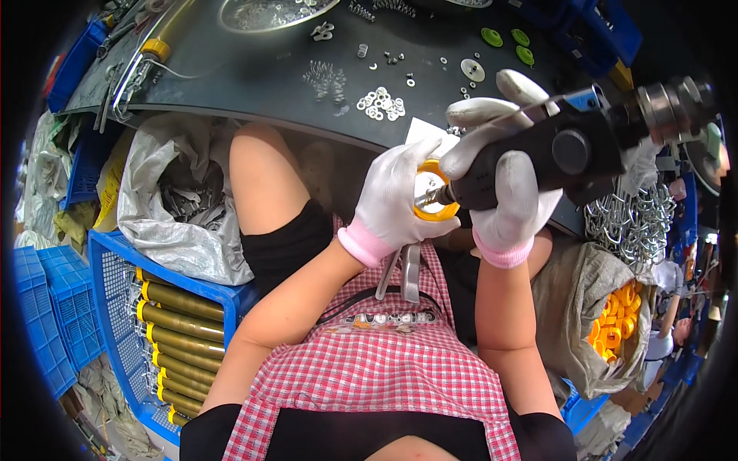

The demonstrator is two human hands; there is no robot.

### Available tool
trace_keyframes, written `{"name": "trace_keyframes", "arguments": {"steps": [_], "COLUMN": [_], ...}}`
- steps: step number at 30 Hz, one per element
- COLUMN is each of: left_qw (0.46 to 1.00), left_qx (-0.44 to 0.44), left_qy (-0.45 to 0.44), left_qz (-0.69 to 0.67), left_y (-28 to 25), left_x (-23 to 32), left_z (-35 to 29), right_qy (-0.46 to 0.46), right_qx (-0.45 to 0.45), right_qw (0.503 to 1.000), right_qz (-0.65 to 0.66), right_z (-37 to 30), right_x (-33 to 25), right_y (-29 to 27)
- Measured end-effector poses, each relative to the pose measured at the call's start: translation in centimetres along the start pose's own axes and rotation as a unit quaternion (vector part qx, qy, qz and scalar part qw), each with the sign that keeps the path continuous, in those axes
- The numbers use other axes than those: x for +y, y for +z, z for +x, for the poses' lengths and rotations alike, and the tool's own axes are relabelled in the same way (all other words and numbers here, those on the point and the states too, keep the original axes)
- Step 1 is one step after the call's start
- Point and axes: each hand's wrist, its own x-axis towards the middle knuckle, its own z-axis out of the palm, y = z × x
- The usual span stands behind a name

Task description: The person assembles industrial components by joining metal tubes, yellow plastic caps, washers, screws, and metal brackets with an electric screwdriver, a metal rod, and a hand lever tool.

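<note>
My left hand [392, 192], in a white knit glove with a pink cuff, is closed round a round yellow-rimmed part [425, 213] with a pale face. Below that hand a silver metal lever [410, 275] sticks out; whether it joins the yellow-rimmed part is hidden. My right hand [507, 180], gloved alike, grips a black power screwdriver [530, 157] with a metal collar at its far end. Its bit [440, 195] points left and meets the face of the yellow-rimmed part.
On the dark table lie white washers [380, 104], small springs [326, 81], green discs [524, 55] and a clear dish [273, 14]. Left, a blue crate [108, 284] holds olive tubes [184, 338]. Right, a sack [565, 307] holds yellow parts [615, 323] near metal hooks [630, 223]. Another person [667, 338] is at far right.
</note>
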Motion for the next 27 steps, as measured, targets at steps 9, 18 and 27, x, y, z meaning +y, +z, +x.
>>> {"name": "trace_keyframes", "arguments": {"steps": [9,18,27], "left_qw": [0.996,0.895,0.847], "left_qx": [-0.055,-0.166,-0.275], "left_qy": [0.054,0.137,0.105], "left_qz": [-0.041,0.391,0.442], "left_y": [-2.1,-3.3,-3.5], "left_x": [-0.1,-6.3,-6.2], "left_z": [0.3,14.5,15.7], "right_qy": [0.053,0.106,0.185], "right_qx": [0.162,-0.013,0.043], "right_qw": [0.967,0.761,0.854], "right_qz": [-0.187,-0.64,-0.484], "right_z": [-1.0,-2.6,8.2], "right_x": [0.2,5.8,8.8], "right_y": [-7.8,-16.0,-20.9]}}
